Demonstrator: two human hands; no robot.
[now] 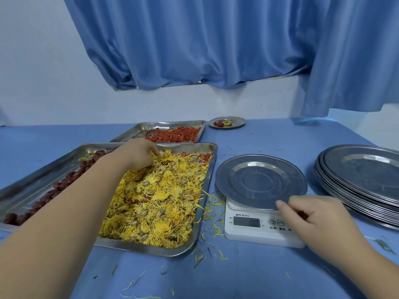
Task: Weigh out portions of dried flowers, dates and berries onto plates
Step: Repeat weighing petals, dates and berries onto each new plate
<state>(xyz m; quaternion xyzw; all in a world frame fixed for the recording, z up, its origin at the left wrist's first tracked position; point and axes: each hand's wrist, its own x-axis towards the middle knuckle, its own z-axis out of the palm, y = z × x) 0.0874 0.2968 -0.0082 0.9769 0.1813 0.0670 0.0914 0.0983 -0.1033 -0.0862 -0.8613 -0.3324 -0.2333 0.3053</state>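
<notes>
the flower-weighing step seems in hand: the left hand curls its grip round yellow dried flowers in the near steel tray, the right hand pinches the empty round steel plate on the white digital scale, so next a tuft probably needs carrying across.

Scale front panel: the display, at nine o'clock, reads 0.0. Under the power button, toward three o'clock, it says 开/关. The brand line above is too small to read.
</notes>
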